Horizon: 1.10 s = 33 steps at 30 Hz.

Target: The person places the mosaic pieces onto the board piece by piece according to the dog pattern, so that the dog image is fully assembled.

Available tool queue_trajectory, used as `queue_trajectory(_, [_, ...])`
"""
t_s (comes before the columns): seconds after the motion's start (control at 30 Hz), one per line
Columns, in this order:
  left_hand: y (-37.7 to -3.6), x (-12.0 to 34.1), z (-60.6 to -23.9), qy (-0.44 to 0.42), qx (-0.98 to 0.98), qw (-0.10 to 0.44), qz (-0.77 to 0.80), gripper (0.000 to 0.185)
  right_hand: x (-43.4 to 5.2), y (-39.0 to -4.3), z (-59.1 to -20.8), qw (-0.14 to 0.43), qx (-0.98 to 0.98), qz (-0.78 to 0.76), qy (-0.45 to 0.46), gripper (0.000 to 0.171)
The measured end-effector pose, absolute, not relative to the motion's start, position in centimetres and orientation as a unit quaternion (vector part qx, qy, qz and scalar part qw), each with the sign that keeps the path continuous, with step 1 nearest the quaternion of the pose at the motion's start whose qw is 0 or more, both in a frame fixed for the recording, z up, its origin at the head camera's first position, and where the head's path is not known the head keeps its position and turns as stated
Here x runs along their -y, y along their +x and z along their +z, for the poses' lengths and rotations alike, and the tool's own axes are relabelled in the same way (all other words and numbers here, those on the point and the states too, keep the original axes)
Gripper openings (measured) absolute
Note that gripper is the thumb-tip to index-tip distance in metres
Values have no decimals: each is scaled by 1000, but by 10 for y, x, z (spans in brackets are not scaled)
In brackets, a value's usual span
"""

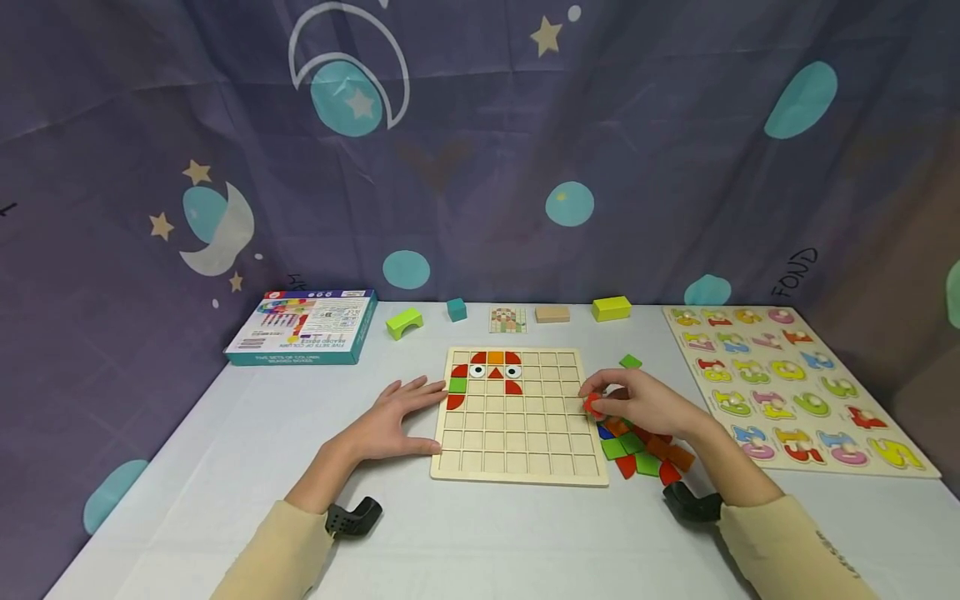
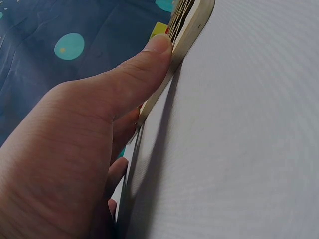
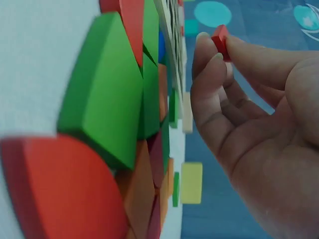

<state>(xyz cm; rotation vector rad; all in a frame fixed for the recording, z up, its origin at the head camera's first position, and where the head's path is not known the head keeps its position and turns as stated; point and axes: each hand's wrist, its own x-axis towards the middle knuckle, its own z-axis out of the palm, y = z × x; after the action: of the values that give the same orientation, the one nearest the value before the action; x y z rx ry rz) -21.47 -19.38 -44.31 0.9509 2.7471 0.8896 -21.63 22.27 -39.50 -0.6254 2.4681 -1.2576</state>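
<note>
A wooden grid board (image 1: 517, 460) lies on the white table. Red, green and orange pieces and two eye tiles (image 1: 513, 372) fill some cells at its upper left. My left hand (image 1: 392, 419) rests at the board's left edge with fingers spread; in the left wrist view its thumb (image 2: 159, 45) touches the rim. Between thumb and fingertips, my right hand (image 1: 647, 400) pinches a small red block (image 3: 220, 42), held by the board's right edge. Below that hand spreads a pile of loose flat pieces, among them a green square (image 3: 102, 92) and a red quarter-round (image 3: 65, 189).
Along the back stand a box (image 1: 300, 329), a green arch block (image 1: 405, 322), a teal cube (image 1: 457, 309), a picture card (image 1: 508, 320), a plain wooden block (image 1: 552, 314) and a yellow block (image 1: 611, 308). A number puzzle board (image 1: 757, 333) lies at the right.
</note>
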Motion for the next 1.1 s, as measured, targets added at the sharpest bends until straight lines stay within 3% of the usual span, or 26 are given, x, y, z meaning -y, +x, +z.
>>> queue_trajectory(0.17, [-214, 194, -443, 313, -903, 49, 291, 83, -220, -216, -401, 165, -848, -457, -214, 11])
queue_trajectory(0.47, [-215, 195, -444, 314, -903, 49, 290, 83, -212, -216, -403, 142, -864, -437, -208, 5])
queue_trajectory(1.1, [-216, 196, -444, 321, -902, 46, 286, 84, -167, -237, -395, 137, -865, -414, -249, 7])
